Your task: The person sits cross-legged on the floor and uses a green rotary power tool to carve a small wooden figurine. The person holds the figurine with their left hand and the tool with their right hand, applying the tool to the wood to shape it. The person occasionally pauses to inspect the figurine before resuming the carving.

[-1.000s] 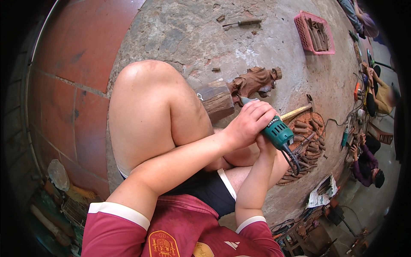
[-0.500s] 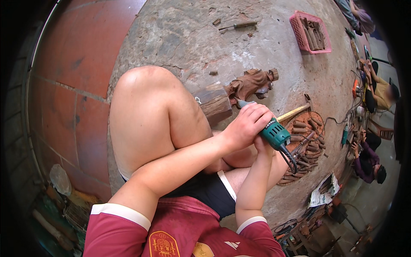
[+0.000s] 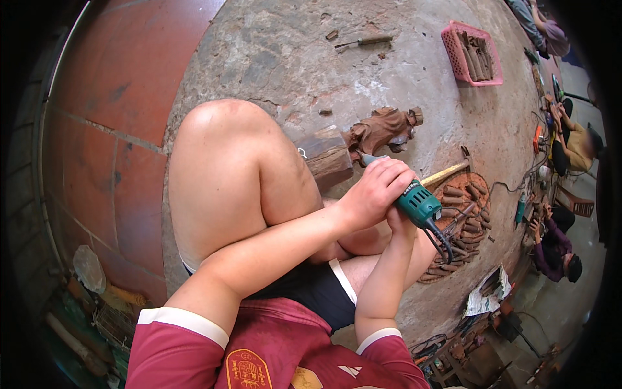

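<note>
A green power tool (image 3: 418, 202) sits near the middle of the scene, its tip pointing far-left at a brown carved wooden figure (image 3: 382, 128) that lies on the concrete floor (image 3: 414, 71). The left hand (image 3: 374, 191) is wrapped tight around the tool's front; the right hand (image 3: 396, 220) is mostly hidden under the tool, so its grip cannot be told. A dark wooden block (image 3: 327, 159) rests just left of the figure, against the bare knee (image 3: 223, 139). Right of the tool a wooden-handled hammer (image 3: 447, 172) lies by a round tray of wood pieces (image 3: 463, 223). Far off sit a pink basket (image 3: 472, 53) and a chisel (image 3: 364, 41)
</note>
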### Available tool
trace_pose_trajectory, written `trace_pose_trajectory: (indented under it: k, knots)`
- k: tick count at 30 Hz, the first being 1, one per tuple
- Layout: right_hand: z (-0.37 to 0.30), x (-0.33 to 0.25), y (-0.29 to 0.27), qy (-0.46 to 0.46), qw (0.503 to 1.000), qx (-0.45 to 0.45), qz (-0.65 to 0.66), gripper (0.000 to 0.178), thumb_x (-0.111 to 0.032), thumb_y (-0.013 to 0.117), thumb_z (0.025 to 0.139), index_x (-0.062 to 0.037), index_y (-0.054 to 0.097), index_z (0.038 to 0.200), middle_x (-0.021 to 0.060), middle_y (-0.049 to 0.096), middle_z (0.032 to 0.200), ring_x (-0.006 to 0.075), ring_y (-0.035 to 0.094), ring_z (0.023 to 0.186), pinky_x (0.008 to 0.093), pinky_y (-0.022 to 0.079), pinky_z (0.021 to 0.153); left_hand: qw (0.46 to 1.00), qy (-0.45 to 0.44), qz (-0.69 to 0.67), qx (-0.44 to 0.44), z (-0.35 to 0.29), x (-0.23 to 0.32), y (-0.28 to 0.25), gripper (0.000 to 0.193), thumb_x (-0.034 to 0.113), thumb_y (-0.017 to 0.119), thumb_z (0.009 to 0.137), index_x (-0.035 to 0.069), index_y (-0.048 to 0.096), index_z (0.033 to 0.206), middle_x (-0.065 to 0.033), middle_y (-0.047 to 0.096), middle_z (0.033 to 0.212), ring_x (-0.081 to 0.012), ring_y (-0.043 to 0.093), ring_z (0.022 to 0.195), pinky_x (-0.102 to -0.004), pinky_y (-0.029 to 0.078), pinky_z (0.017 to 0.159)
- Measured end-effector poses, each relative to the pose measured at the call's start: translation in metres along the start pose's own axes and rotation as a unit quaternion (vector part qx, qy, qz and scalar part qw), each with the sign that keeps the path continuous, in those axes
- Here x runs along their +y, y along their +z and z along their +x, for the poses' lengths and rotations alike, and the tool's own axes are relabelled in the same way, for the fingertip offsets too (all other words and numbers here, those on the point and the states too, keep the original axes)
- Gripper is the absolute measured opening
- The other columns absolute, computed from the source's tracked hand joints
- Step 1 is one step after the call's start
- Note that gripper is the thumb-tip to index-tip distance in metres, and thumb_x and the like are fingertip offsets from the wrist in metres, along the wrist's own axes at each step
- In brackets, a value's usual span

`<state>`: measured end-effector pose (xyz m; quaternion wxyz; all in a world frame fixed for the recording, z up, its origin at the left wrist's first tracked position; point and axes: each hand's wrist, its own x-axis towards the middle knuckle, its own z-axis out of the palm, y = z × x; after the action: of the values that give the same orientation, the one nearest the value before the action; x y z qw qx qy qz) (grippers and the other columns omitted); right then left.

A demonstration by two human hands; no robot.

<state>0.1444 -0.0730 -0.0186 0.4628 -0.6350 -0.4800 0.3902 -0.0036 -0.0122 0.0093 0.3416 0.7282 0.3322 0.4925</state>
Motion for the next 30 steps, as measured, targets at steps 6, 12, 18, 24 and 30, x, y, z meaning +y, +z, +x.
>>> trace_pose_trajectory:
  k: [6, 12, 18, 24, 30]
  knots:
    - [-0.004, 0.003, -0.002, 0.007, 1.000, -0.013, 0.025, 0.075, -0.037, 0.088, 0.074, -0.0056, 0.051, 0.131, 0.0094, 0.058, 0.127, 0.0222, 0.056, 0.121, 0.0393, 0.044, 0.106, 1.000, -0.004, 0.001, 0.003, 0.001, 0.002, 0.001, 0.043, 0.009, 0.063, 0.084, 0.004, 0.055, 0.126, -0.0146, 0.058, 0.122, -0.0336, 0.058, 0.119, -0.0511, 0.043, 0.108]
    - [-0.006, 0.011, -0.003, 0.021, 1.000, -0.008, 0.020, 0.078, -0.031, 0.088, 0.073, -0.0064, 0.047, 0.135, 0.0097, 0.056, 0.132, 0.0228, 0.053, 0.125, 0.0404, 0.042, 0.109, 1.000, -0.002, 0.004, 0.003, 0.001, 0.000, 0.001, 0.042, 0.010, 0.063, 0.085, 0.005, 0.055, 0.125, -0.0139, 0.059, 0.121, -0.0332, 0.058, 0.119, -0.0510, 0.043, 0.107]
    - [-0.010, 0.010, 0.001, 0.027, 0.997, 0.009, 0.069, 0.086, -0.037, 0.090, 0.072, -0.0061, 0.046, 0.138, 0.0093, 0.055, 0.134, 0.0228, 0.052, 0.127, 0.0406, 0.041, 0.110, 1.000, 0.000, 0.004, -0.001, 0.001, 0.000, 0.001, 0.041, 0.010, 0.063, 0.085, 0.005, 0.055, 0.125, -0.0136, 0.059, 0.121, -0.0329, 0.058, 0.119, -0.0509, 0.042, 0.107]
    - [-0.009, 0.012, -0.003, 0.025, 0.998, -0.003, 0.059, 0.091, -0.043, 0.090, 0.071, -0.0058, 0.044, 0.140, 0.0096, 0.054, 0.135, 0.0232, 0.051, 0.128, 0.0415, 0.041, 0.111, 1.000, 0.002, 0.003, -0.002, 0.001, -0.001, 0.001, 0.048, 0.008, 0.069, 0.080, 0.004, 0.057, 0.126, -0.0153, 0.061, 0.122, -0.0353, 0.059, 0.118, -0.0508, 0.044, 0.106]
    - [-0.009, 0.015, -0.006, 0.011, 0.998, -0.018, 0.057, 0.090, -0.042, 0.090, 0.071, -0.0053, 0.045, 0.139, 0.0096, 0.055, 0.133, 0.0230, 0.052, 0.127, 0.0412, 0.042, 0.110, 1.000, -0.001, 0.002, 0.009, 0.001, 0.000, 0.000, 0.043, 0.009, 0.063, 0.084, 0.004, 0.055, 0.126, -0.0145, 0.059, 0.121, -0.0339, 0.059, 0.118, -0.0514, 0.043, 0.107]
